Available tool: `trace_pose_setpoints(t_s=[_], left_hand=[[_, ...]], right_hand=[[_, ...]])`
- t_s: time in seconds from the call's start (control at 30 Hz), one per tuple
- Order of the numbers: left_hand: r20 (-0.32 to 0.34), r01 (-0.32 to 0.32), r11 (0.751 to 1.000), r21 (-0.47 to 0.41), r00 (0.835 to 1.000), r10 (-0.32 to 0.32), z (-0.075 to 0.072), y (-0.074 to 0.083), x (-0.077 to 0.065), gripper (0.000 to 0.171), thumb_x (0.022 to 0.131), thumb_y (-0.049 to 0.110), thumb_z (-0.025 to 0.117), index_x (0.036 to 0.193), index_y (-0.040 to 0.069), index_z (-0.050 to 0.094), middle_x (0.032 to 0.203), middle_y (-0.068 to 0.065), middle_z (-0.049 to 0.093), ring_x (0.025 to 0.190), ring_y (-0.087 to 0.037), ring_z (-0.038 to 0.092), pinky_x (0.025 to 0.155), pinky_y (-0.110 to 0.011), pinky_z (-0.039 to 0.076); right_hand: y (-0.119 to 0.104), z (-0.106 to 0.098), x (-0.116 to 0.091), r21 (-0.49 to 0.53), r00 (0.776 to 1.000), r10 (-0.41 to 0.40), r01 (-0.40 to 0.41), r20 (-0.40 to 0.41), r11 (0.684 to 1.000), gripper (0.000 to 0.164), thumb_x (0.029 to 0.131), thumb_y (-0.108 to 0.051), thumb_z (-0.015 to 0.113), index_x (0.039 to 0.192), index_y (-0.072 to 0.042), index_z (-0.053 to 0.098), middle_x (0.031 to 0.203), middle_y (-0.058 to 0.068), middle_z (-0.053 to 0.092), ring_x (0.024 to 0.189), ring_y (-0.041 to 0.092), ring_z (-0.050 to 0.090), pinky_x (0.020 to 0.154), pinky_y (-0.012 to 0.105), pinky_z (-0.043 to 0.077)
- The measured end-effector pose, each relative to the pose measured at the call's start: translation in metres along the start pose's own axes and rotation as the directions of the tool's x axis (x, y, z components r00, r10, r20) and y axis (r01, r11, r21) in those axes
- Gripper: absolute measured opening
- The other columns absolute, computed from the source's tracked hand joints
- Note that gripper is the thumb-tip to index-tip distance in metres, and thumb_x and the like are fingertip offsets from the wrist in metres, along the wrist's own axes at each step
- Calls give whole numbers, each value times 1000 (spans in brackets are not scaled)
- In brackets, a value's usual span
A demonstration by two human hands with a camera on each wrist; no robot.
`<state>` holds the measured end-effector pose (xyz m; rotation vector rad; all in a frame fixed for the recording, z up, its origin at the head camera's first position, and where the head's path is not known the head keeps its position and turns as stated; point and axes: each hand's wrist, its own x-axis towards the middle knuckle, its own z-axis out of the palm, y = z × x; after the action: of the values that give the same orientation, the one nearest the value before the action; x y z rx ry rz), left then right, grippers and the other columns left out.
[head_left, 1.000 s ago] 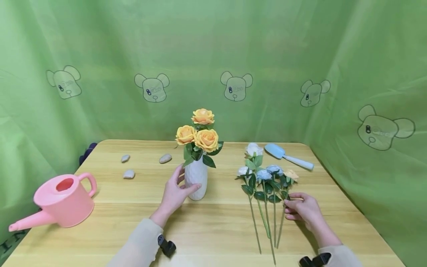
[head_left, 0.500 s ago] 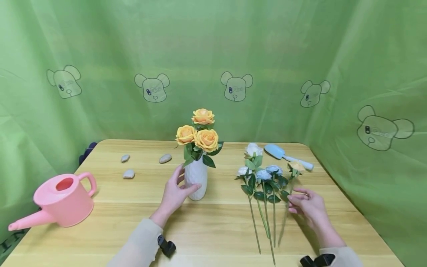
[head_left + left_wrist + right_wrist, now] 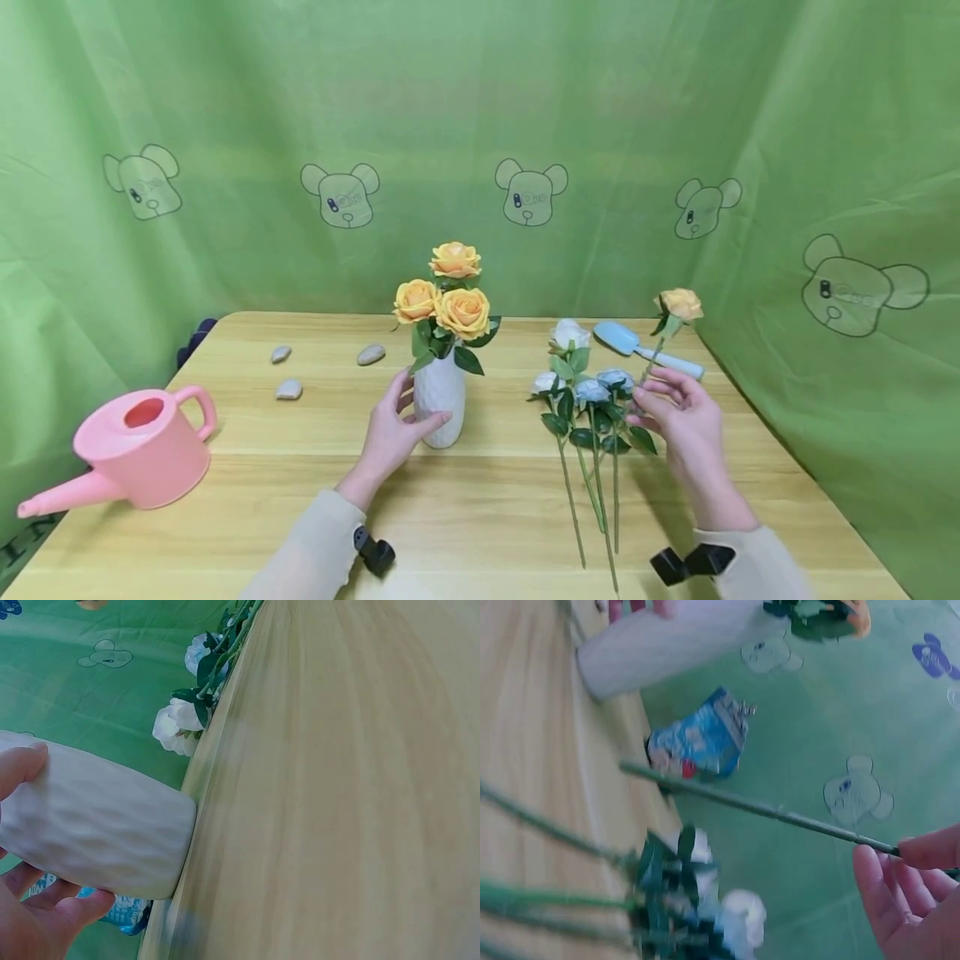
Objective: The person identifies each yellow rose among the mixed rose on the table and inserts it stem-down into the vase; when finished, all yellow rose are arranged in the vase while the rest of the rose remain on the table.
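Note:
My left hand (image 3: pixel 393 429) holds the white textured vase (image 3: pixel 441 392) low on its side, fingers and thumb around it. The vase stands upright with three orange-yellow roses (image 3: pixel 462 313) in it. In the left wrist view the thumb and fingers lie on opposite sides of the vase (image 3: pixel 97 817). My right hand (image 3: pixel 688 421) pinches the stem of a peach rose (image 3: pixel 679 304), its bloom tilted up and right. In the right wrist view the stem (image 3: pixel 780 814) points toward the vase, its lower end free. White roses (image 3: pixel 572 335) and blue roses (image 3: pixel 592 391) lie left of that hand.
A pink watering can (image 3: pixel 146 454) stands at the left. Several grey stones, one an oval stone (image 3: pixel 371 355), lie behind the left hand. A light blue trowel (image 3: pixel 667 360) lies at the back right. A blue packet (image 3: pixel 705 739) shows beyond the vase in the right wrist view.
My right hand has lifted the peach rose up off the table, away from the other flowers, its bloom rising toward the back. The left hand and vase have stayed put.

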<state>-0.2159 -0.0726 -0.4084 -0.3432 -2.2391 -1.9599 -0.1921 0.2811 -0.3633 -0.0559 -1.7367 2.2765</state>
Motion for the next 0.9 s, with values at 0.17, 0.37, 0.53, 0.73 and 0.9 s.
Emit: trace_pose_setpoints(t_s=[0.17, 0.37, 0.53, 0.73, 0.9], left_hand=[[0, 2, 1000, 6, 1000, -2, -1, 0, 0, 74, 76, 13, 78, 139, 15, 39, 133, -17, 46, 119, -35, 46, 94, -48, 44], [-2, -2, 1000, 14, 1000, 2, 0, 3, 0, 74, 76, 12, 77, 139, 13, 39, 133, -18, 46, 119, -36, 46, 93, -49, 44], [-2, -3, 1000, 17, 1000, 3, 0, 2, 0, 74, 76, 12, 77, 139, 14, 39, 133, -17, 46, 119, -35, 47, 93, -49, 44], [-1, 4, 1000, 10, 1000, -4, -1, -1, 1, 75, 76, 12, 77, 140, 14, 38, 133, -17, 46, 119, -35, 46, 93, -48, 44], [4, 8, 1000, 5, 1000, -8, -1, -1, 1, 75, 76, 12, 77, 140, 14, 38, 133, -17, 46, 120, -35, 46, 94, -48, 44]], right_hand=[[-3, 29, 6, 57, 997, -73, 74, -12, 996, 44, 78, 13, 66, 117, 4, 47, 96, 11, 55, 74, 18, 62, 64, 34, 57], [-17, 66, 17, 63, 982, -191, 190, 5, 980, 36, 82, 7, 65, 115, 4, 49, 93, 11, 57, 72, 19, 62, 62, 34, 57], [-37, 101, 30, 152, 955, -295, 289, 18, 945, 28, 83, 4, 65, 108, 1, 53, 92, 14, 57, 71, 20, 61, 60, 33, 57], [-61, 145, 45, 228, 905, -424, 422, -41, 877, 28, 82, 6, 66, 106, 4, 53, 88, 14, 58, 68, 22, 60, 57, 34, 57], [-69, 171, 49, 276, 873, -487, 476, -35, 835, 28, 82, 7, 64, 107, 7, 50, 85, 14, 57, 67, 22, 59, 56, 34, 57]])
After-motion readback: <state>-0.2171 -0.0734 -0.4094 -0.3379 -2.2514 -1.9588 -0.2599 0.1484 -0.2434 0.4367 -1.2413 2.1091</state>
